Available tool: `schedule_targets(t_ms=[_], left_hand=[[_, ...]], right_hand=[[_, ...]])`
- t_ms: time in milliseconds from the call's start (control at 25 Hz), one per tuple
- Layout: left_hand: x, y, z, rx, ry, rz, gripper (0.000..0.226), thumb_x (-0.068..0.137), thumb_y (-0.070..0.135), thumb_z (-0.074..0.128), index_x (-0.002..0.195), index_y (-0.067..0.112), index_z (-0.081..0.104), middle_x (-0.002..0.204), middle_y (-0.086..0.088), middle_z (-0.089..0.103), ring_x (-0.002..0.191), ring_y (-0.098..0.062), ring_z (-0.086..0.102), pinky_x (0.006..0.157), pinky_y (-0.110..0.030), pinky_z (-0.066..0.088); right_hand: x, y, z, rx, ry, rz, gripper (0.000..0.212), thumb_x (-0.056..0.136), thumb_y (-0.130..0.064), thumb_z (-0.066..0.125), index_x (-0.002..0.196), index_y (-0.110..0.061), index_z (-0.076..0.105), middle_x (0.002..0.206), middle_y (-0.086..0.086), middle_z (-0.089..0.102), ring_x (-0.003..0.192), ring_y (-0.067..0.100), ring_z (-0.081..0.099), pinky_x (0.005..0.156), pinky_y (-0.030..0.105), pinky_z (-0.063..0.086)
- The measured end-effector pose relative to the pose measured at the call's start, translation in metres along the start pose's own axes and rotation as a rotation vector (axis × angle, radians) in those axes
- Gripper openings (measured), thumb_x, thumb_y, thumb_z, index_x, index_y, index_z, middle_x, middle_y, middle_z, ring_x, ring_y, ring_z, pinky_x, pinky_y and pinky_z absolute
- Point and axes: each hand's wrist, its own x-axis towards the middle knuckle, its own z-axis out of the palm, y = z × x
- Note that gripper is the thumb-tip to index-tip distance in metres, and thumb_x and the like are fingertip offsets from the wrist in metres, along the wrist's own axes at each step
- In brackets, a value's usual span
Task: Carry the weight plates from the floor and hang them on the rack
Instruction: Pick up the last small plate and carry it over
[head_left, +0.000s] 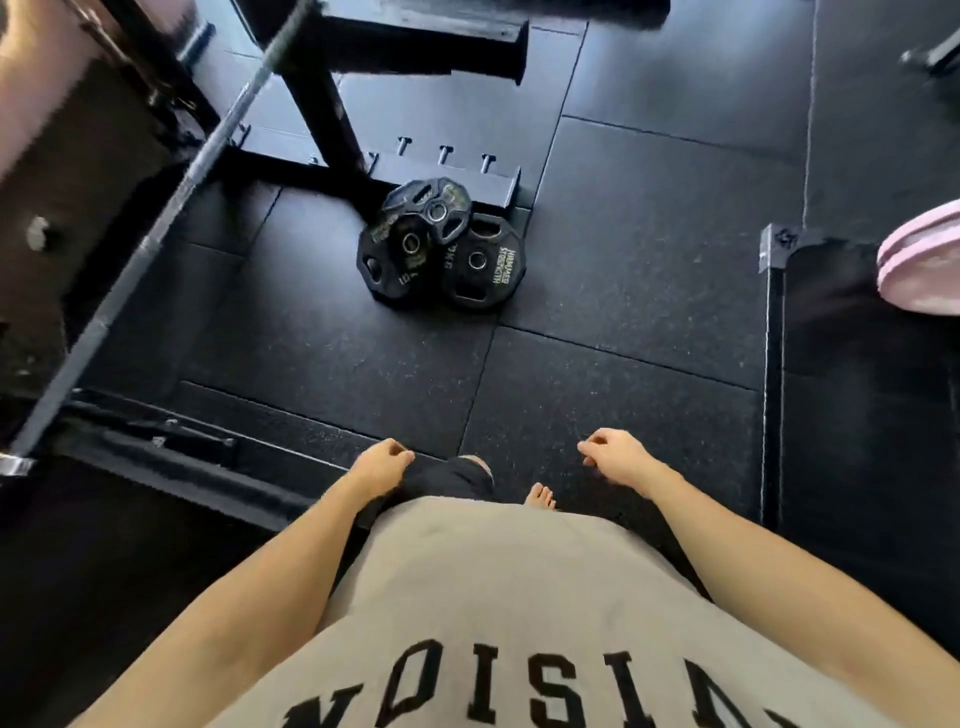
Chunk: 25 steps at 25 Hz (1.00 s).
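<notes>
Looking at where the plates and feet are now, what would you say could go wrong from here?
1. A bare foot shows; a plate dropped from either empty hand's grip, left hand or right hand, could land on toes.
2. The plates overlap in a pile, so lifting one may shift the others.
3. The barbell juts out near the walking path and could be bumped.

I see a steel barbell (171, 208) slanting across ten o'clock, a pink disc (922, 265) at three o'clock, black rubber floor tiles (623, 374) beneath.
</notes>
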Motion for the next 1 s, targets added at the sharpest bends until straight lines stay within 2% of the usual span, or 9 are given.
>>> schedule_targets(t_ms=[120,240,360,520,720,880,1000], left_hand=[[0.032,0.027,-0.029,-0.105,0.079,-0.047,0.023,0.096,0.029,0.054,0.107,0.012,0.065,0.110,-0.013,0.069,0.104,-0.029,0.063,0.086,-0.034,0.048],[0.080,0.040,-0.061,-0.194,0.097,-0.087,0.023,0.096,0.027,0.053,0.108,0.011,0.066,0.111,-0.010,0.068,0.104,-0.028,0.062,0.084,-0.034,0.047],[0.146,0.057,-0.112,-0.276,0.094,-0.099,0.021,0.096,0.028,0.052,0.106,0.013,0.064,0.107,-0.010,0.068,0.092,-0.025,0.061,0.077,-0.034,0.049],[0.250,0.091,-0.208,-0.292,0.051,-0.097,0.021,0.096,0.027,0.052,0.105,0.013,0.065,0.103,-0.009,0.069,0.090,-0.025,0.061,0.076,-0.034,0.048],[0.363,0.124,-0.298,-0.279,-0.033,-0.137,0.017,0.096,0.029,0.051,0.102,0.017,0.062,0.103,-0.007,0.069,0.092,-0.030,0.064,0.084,-0.038,0.052],[0.464,0.138,-0.323,-0.228,-0.039,-0.133,0.019,0.098,0.027,0.049,0.105,0.015,0.061,0.100,-0.006,0.067,0.089,-0.024,0.060,0.079,-0.032,0.044],[0.560,0.139,-0.315,-0.239,-0.038,-0.154,0.016,0.097,0.028,0.049,0.105,0.017,0.058,0.100,-0.004,0.066,0.092,-0.023,0.060,0.077,-0.031,0.043]], right_hand=[[0.046,-0.063,-0.037,-0.076,-0.028,-0.072,0.018,0.101,-0.030,0.050,0.107,-0.016,0.058,0.101,0.003,0.064,0.092,0.018,0.060,0.082,0.033,0.049],[0.098,-0.120,-0.060,-0.145,-0.074,-0.111,0.019,0.101,-0.031,0.050,0.109,-0.016,0.058,0.102,0.004,0.065,0.089,0.017,0.060,0.073,0.028,0.048],[0.156,-0.189,-0.078,-0.176,-0.111,-0.119,0.018,0.100,-0.031,0.050,0.106,-0.016,0.058,0.101,0.005,0.066,0.085,0.018,0.060,0.066,0.027,0.046],[0.238,-0.298,-0.088,-0.169,-0.121,-0.048,0.018,0.099,-0.029,0.051,0.104,-0.014,0.060,0.098,0.005,0.066,0.084,0.019,0.059,0.067,0.029,0.045],[0.332,-0.417,-0.094,-0.147,-0.092,0.034,0.014,0.097,-0.031,0.054,0.089,-0.020,0.059,0.091,0.006,0.068,0.077,0.019,0.061,0.066,0.032,0.047],[0.436,-0.477,-0.078,-0.105,-0.053,0.068,0.013,0.095,-0.031,0.057,0.085,-0.022,0.059,0.088,0.005,0.068,0.076,0.020,0.059,0.067,0.032,0.046],[0.543,-0.488,-0.045,-0.083,-0.068,0.090,0.014,0.090,-0.034,0.059,0.082,-0.023,0.057,0.099,0.012,0.070,0.080,0.023,0.056,0.072,0.036,0.043]])
